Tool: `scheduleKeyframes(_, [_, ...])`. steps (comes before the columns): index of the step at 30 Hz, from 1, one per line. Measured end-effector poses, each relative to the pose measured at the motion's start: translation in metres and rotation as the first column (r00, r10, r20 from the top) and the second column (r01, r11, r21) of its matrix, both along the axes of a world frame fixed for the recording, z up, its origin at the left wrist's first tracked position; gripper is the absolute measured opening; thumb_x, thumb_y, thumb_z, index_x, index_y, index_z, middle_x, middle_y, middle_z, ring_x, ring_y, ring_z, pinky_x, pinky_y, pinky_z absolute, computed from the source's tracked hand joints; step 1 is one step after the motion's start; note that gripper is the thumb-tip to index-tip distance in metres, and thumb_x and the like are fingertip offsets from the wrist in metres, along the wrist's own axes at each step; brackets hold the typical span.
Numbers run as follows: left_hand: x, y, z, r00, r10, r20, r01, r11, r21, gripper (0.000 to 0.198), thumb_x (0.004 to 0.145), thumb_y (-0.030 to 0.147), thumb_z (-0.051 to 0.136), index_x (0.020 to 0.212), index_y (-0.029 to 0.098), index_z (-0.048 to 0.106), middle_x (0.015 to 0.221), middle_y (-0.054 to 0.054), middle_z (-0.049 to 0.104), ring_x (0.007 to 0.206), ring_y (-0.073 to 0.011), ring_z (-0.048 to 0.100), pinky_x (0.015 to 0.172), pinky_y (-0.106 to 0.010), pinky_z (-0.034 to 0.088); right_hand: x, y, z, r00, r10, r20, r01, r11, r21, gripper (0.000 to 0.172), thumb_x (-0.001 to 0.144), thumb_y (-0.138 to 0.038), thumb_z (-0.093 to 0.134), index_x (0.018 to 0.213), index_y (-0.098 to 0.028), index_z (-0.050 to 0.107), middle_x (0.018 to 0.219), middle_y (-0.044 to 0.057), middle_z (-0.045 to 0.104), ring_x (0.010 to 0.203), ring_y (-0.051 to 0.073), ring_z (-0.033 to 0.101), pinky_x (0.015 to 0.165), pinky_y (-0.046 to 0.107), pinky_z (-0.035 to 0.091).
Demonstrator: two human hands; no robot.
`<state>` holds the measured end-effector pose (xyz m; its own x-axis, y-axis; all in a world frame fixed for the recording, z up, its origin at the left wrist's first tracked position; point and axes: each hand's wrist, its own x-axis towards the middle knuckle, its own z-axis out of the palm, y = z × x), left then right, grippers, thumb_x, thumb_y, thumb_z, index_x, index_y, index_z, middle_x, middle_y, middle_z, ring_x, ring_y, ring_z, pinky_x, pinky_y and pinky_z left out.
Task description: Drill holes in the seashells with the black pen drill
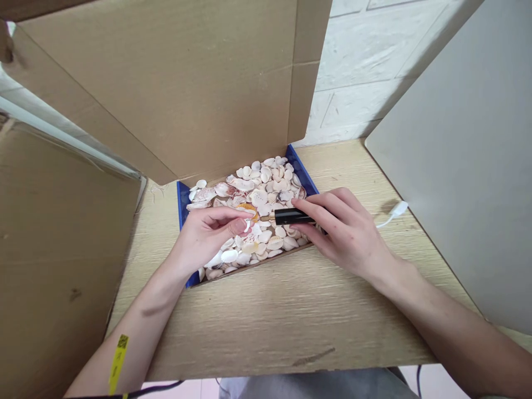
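My left hand (216, 231) pinches a small white seashell (248, 225) between thumb and fingers, partly hiding it. My right hand (344, 230) is closed around a black pen-shaped mini drill (286, 216). The drill lies level, its brass-coloured nose pointing left at the shell; I cannot tell whether the bit touches it. Both hands hover over a shallow box with blue side walls (305, 170), full of loose shells (276, 183), mostly white and cream with some brownish-pink ones. An orange piece (248, 207) shows just behind the pinched shell.
A tall cardboard panel (178, 94) stands behind the box, and another cardboard panel (54, 255) is on the left. On the right leans a grey board (465, 155). A white cable end (399, 209) lies by it on the pale wooden tabletop (291, 316).
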<state>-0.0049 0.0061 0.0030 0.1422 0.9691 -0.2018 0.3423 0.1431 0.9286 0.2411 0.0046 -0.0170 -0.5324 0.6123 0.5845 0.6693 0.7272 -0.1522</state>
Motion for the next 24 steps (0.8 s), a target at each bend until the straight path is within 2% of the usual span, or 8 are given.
scheduleKeyframes(9, [0.0015,0.0006,-0.0009,0.997,-0.070,0.034,0.071,0.997,-0.041,0.016,0.070,0.027,0.074,0.084,0.019,0.075,0.078,-0.003,0.075,0.066,-0.0116,0.065,0.061,-0.019,0.052,0.0005,-0.0017,-0.0016,1.000,-0.018,-0.016,0.019,0.997,0.078,0.044,0.079,-0.018,0.064,0.120,-0.015,0.049,0.098,0.008,0.066,0.085,0.020,0.055,0.075,0.035,0.050])
scheduleKeyframes(15, [0.0010,0.0000,-0.0004,0.994,-0.108,0.026,0.109,0.994,-0.034,0.016,0.071,0.027,0.073,0.084,0.018,0.076,0.069,-0.003,0.074,0.060,-0.0122,0.065,0.055,-0.019,0.051,0.0005,-0.0025,0.0012,0.997,-0.048,-0.063,0.054,0.994,0.093,0.035,0.079,-0.025,0.065,0.112,-0.017,0.053,0.096,0.010,0.065,0.085,0.021,0.056,0.074,0.036,0.049])
scheduleKeyframes(18, [0.0004,-0.0007,-0.0001,0.991,-0.129,0.029,0.130,0.992,-0.006,0.016,0.071,0.029,0.074,0.084,0.019,0.076,0.072,-0.003,0.074,0.061,-0.0124,0.065,0.055,-0.020,0.051,-0.0010,-0.0029,0.0007,0.996,-0.062,-0.061,0.064,0.997,0.040,0.031,0.080,-0.030,0.064,0.107,-0.018,0.055,0.089,0.007,0.065,0.082,0.020,0.056,0.074,0.034,0.048])
scheduleKeyframes(22, [0.0001,-0.0013,0.0006,0.996,-0.076,0.043,0.075,0.997,0.019,0.014,0.070,0.027,0.075,0.082,0.022,0.076,0.081,-0.003,0.076,0.069,-0.0138,0.068,0.064,-0.021,0.054,-0.0028,-0.0046,-0.0009,0.995,-0.095,-0.014,0.093,0.991,-0.099,0.022,0.086,-0.033,0.057,0.101,-0.017,0.057,0.084,0.006,0.064,0.073,0.016,0.056,0.064,0.029,0.045])
scheduleKeyframes(24, [0.0003,-0.0017,0.0011,0.997,-0.060,0.044,0.059,0.998,0.027,0.012,0.070,0.026,0.074,0.082,0.023,0.076,0.084,-0.003,0.076,0.073,-0.0146,0.068,0.067,-0.022,0.055,-0.0033,-0.0056,-0.0013,0.995,-0.103,0.010,0.103,0.986,-0.127,0.021,0.088,-0.034,0.053,0.099,-0.016,0.057,0.080,0.005,0.063,0.069,0.016,0.056,0.061,0.028,0.044])
